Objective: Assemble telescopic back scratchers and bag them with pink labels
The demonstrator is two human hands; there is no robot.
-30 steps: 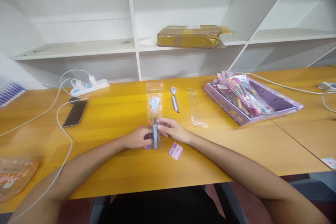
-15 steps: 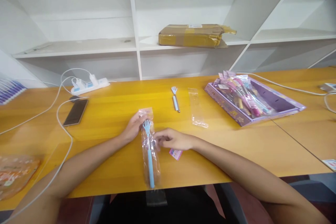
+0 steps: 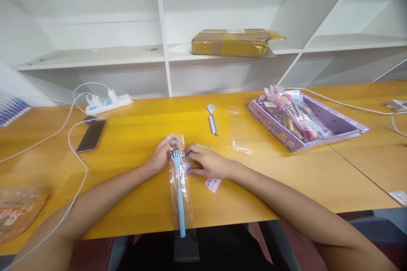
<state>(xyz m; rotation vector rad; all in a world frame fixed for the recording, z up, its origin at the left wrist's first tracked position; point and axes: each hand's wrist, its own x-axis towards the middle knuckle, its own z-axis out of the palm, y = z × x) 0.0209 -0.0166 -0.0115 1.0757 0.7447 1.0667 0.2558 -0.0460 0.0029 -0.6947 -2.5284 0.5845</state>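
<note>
A blue back scratcher (image 3: 181,207) with a hand-shaped head lies inside a clear plastic bag (image 3: 188,216), its lower end past the table's front edge. My left hand (image 3: 161,154) pinches the bag's upper left side. On the other side, my right hand (image 3: 206,161) has its fingers closed at the bag's upper right edge, by a small purple piece. A pink card (image 3: 213,184) lies just below my right wrist. Farther back are a short blue scratcher (image 3: 212,123) and a flat clear bag (image 3: 239,133).
A purple box (image 3: 286,139) of wrapped items stands at the right. At the left are a phone (image 3: 92,135), a power strip (image 3: 114,102), white cables and an orange bag (image 3: 20,211). A taped carton (image 3: 230,43) sits on the shelf.
The bag and scratcher have slid toward me, farther over the table edge. My right hand has moved up slightly along the bag, and a small purple piece now shows at its fingers.
</note>
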